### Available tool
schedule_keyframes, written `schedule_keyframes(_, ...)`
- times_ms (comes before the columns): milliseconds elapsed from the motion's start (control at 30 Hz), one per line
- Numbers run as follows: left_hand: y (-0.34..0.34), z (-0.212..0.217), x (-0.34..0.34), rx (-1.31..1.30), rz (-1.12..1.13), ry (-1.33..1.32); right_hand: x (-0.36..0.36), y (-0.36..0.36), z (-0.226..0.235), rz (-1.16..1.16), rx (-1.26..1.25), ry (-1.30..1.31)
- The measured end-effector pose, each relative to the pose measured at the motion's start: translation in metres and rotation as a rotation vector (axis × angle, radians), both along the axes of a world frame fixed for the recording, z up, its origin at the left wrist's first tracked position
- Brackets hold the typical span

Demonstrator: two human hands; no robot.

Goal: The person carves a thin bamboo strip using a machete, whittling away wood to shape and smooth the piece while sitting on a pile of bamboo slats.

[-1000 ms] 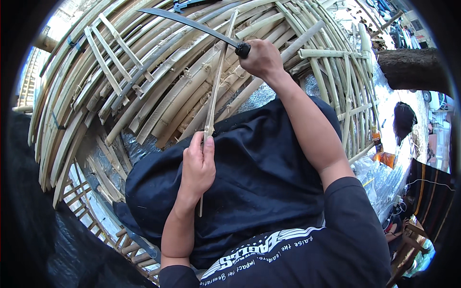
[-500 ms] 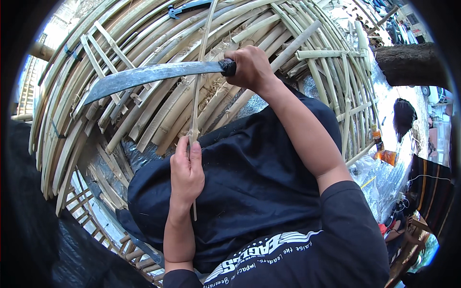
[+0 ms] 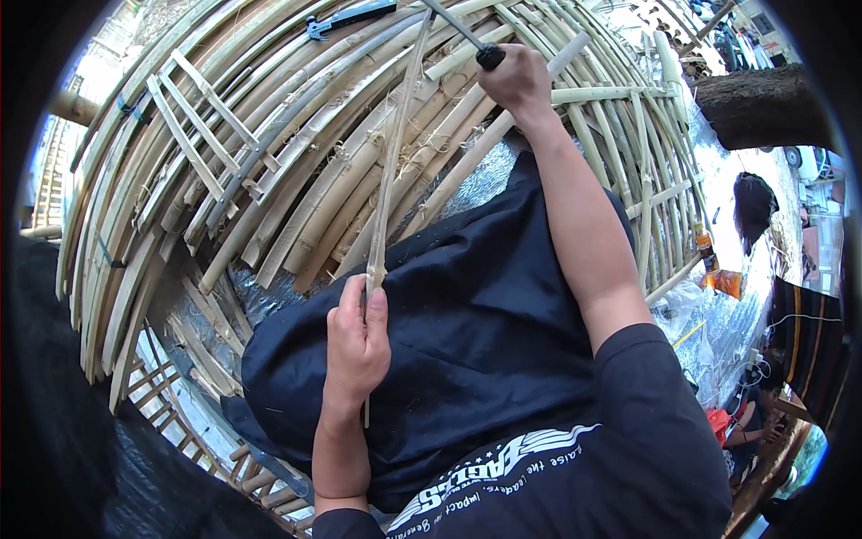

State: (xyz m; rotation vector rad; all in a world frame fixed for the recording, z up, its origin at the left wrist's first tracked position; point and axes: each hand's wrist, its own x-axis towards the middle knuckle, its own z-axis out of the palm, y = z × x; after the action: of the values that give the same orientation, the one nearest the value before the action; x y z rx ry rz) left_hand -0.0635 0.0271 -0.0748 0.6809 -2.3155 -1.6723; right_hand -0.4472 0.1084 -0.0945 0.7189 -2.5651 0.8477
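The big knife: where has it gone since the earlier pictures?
The right hand has swung the knife up again: half a second ago its blade lay flat across to the left, and now it points up out of the picture. The grip on the black handle is unchanged. The left hand still holds the bamboo strip upright over the dark cloth.

Bright daylight falls from the far side, glaring white at the far left and right edges. Fisheye bending curves the pale split bamboo strips [image 3: 296,171]; black vignette rings the frame.
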Motion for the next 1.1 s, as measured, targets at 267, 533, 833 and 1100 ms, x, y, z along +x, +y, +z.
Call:
schedule_keyframes(267,-0.004,-0.008,-0.007,0.23,-0.056,0.038,0.012,-0.003,0.009,0.184,-0.051,0.016)
schedule_keyframes(533,-0.01,-0.018,-0.001,0.477,-0.021,0.004,0.059,-0.029,0.006,0.372,0.157,0.033)
schedule_keyframes(833,-0.005,-0.012,-0.003,0.163,-0.032,-0.005,0.035,-0.017,0.022,0.161,0.201,-0.073)
schedule_keyframes(1100,-0.007,-0.001,-0.005,0.098,-0.015,-0.063,0.033,-0.012,0.026,0.081,0.241,-0.085)
